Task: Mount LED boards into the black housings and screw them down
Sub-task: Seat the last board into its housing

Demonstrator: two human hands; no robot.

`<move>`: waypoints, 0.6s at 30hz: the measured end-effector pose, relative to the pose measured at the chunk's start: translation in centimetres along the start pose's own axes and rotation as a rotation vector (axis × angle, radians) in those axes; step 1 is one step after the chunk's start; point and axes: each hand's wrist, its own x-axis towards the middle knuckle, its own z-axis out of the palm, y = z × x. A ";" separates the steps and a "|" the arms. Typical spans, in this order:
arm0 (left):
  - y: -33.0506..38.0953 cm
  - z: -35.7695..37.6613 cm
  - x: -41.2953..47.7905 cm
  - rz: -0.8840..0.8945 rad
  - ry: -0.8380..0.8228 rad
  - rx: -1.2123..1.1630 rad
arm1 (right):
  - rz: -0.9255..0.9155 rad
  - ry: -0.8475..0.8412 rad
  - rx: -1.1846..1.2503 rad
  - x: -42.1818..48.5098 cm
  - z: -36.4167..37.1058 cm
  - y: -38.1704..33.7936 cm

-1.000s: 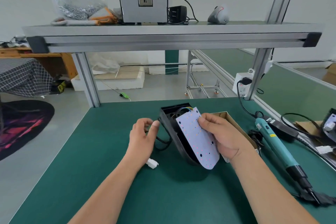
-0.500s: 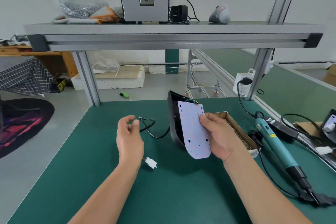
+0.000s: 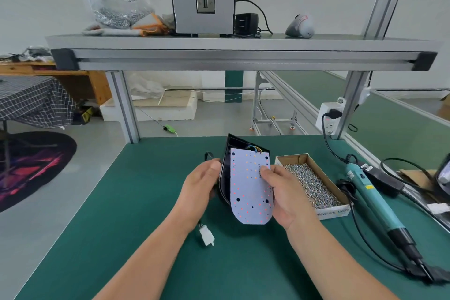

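Note:
A white LED board dotted with small LEDs stands tilted in front of a black housing, which is raised off the green bench top. Coloured wires run from the board's top edge into the housing. My right hand pinches the board's right edge, thumb on its face. My left hand grips the housing's left side. A black cable with a white connector hangs below my left wrist onto the bench.
An open cardboard box of screws lies just right of my right hand. A teal electric screwdriver with its cord lies further right. A shelf beam spans overhead, carrying a grey machine and a bag of parts.
My left hand let go of the cable and moved right to grip the housing. Board and housing turned more face-on toward me, with the board brought in front of the housing.

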 end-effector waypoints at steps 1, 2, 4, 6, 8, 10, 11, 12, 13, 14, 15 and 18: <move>-0.1 0.0 0.1 0.010 -0.008 0.033 | -0.002 0.009 -0.002 0.1 0.0 0.0; -0.3 0.1 0.1 0.021 -0.021 0.078 | -0.009 0.019 0.003 0.1 -0.1 -0.1; -0.5 0.2 0.0 0.050 -0.052 0.193 | -0.046 0.045 0.024 0.0 -0.1 0.0; -0.5 0.7 -0.3 0.062 -0.088 0.242 | -0.107 0.086 0.041 0.0 -0.1 0.2; -0.6 1.1 -0.4 0.037 -0.099 0.249 | -0.147 0.130 0.052 -0.1 -0.2 0.3; -0.7 1.4 -0.3 0.023 -0.089 0.280 | -0.172 0.171 0.049 0.0 -0.1 0.1; -0.7 1.4 -0.3 0.024 -0.087 0.297 | -0.184 0.191 0.041 0.0 0.0 0.1; -0.7 1.4 -0.3 0.023 -0.084 0.308 | -0.196 0.207 0.037 0.1 0.1 0.1; -0.6 1.4 -0.3 0.022 -0.080 0.315 | -0.209 0.216 0.035 0.2 0.3 0.1; -0.6 1.4 -0.4 0.015 -0.076 0.316 | -0.225 0.218 0.025 0.3 0.4 0.2; -0.6 1.4 -0.4 0.008 -0.073 0.314 | -0.243 0.213 0.002 0.4 0.5 0.2; -0.6 1.6 -0.7 -0.023 -0.016 0.311 | -0.295 0.159 -0.144 0.6 0.4 0.6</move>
